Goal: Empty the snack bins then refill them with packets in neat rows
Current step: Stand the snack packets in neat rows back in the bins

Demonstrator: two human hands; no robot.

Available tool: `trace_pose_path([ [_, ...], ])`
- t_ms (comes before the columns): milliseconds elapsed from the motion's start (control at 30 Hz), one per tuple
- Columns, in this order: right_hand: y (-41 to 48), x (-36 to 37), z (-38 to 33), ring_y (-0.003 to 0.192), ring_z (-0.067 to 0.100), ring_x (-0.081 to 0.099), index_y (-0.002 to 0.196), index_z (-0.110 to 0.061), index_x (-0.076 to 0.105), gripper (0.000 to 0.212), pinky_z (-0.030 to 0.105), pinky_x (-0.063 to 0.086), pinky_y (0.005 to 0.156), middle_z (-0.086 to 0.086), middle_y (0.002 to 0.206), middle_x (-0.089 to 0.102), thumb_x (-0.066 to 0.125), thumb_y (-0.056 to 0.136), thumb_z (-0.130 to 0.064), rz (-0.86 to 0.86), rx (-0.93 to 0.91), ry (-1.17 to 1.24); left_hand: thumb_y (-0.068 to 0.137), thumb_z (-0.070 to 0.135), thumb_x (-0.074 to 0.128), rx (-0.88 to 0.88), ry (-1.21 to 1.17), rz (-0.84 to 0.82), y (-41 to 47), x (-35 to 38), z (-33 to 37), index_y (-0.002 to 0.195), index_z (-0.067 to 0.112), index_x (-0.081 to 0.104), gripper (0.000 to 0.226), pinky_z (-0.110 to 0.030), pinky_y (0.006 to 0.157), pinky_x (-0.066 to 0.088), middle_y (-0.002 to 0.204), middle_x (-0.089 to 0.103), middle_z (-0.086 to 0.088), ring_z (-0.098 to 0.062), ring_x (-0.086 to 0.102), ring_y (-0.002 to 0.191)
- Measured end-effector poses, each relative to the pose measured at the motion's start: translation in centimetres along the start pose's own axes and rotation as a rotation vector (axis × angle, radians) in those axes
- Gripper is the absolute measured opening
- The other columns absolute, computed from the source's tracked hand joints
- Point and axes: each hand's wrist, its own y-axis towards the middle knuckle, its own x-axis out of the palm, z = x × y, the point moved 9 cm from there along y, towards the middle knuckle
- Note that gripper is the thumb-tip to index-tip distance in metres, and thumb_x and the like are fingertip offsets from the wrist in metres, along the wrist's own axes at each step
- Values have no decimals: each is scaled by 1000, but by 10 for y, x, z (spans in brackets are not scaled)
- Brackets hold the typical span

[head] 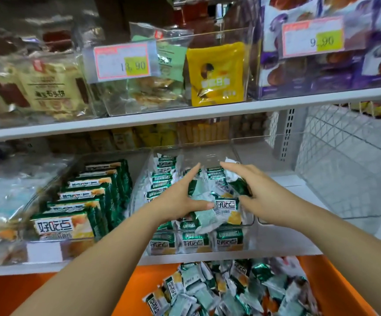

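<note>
A clear plastic bin (251,238) sits on the middle shelf, holding green-and-white snack packets (162,176) in a row on its left and a loose pile on its right. Both my hands are inside it. My left hand (180,197) has straight fingers against the left side of the loose pile, thumb on a packet (227,205). My right hand (251,190) reaches over the pile from the right, fingers straight and spread. Below the shelf, an orange crate (153,281) holds several more of the same packets (230,290).
Left of the bin, another clear bin (48,249) holds larger green packs in a neat row. The upper shelf (185,115) carries bins with price tags and other snacks. A white wire basket (344,160) stands to the right.
</note>
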Motion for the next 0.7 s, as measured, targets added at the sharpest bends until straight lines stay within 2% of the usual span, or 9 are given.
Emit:
trace_pose_path([
  [67,-2,-3,1,67,3,52,143,-51,18,73,20,47,65,-12,147,25,46,95,-4,2,17,-18,80,49,69,-47,104,17,0,-1,-3,150,43,2,98,-31,86,51,156,26,-3,-22,58,110],
  [133,-3,-7,0,65,8,52,145,-50,14,72,24,47,66,-12,135,34,46,96,-7,13,19,-44,81,54,65,-93,195,24,-2,-1,-6,151,36,8,92,-28,82,46,154,32,-4,-18,60,96],
  [200,-4,-9,-2,76,10,56,146,-49,10,76,26,48,73,-14,121,46,54,95,-15,24,7,-60,81,55,66,-96,197,39,-5,-4,-5,150,31,20,86,-29,90,43,153,34,-4,-21,57,113],
  [267,-6,-12,-2,91,15,61,146,-48,9,86,30,50,80,-4,124,55,66,88,-22,58,18,-56,79,52,70,-65,153,74,-8,-9,-1,146,27,32,81,-32,100,40,151,36,-2,-23,45,130],
  [333,-9,-16,-1,88,14,62,146,-44,15,91,27,49,76,-3,129,52,75,80,-26,92,52,-60,77,47,73,-44,85,129,-13,-17,4,142,26,39,76,-33,98,42,146,41,-1,-23,46,127],
  [400,-13,-18,1,77,6,59,142,-36,27,86,21,45,70,-6,130,49,80,75,-27,126,75,-70,78,41,75,-36,32,183,-22,-26,9,139,28,42,70,-30,87,44,132,50,1,-18,52,112],
  [533,-18,-23,4,67,-5,45,127,-27,45,67,8,36,55,-13,106,55,82,71,-26,206,76,-52,80,23,76,60,-3,286,-45,-42,20,115,27,60,38,-17,76,47,98,64,8,-15,62,93],
  [633,-21,-25,0,70,-6,41,128,-26,48,63,10,32,56,-15,94,46,80,73,-24,241,50,-65,82,22,73,158,57,376,-71,-50,33,102,38,56,31,-6,73,39,97,50,30,3,53,90],
  [700,-23,-25,-5,70,-6,43,126,-27,49,60,11,30,56,-14,97,49,79,74,-22,269,14,-31,82,29,72,188,112,453,-88,-55,35,104,45,50,34,-4,71,34,95,39,30,8,44,86],
])
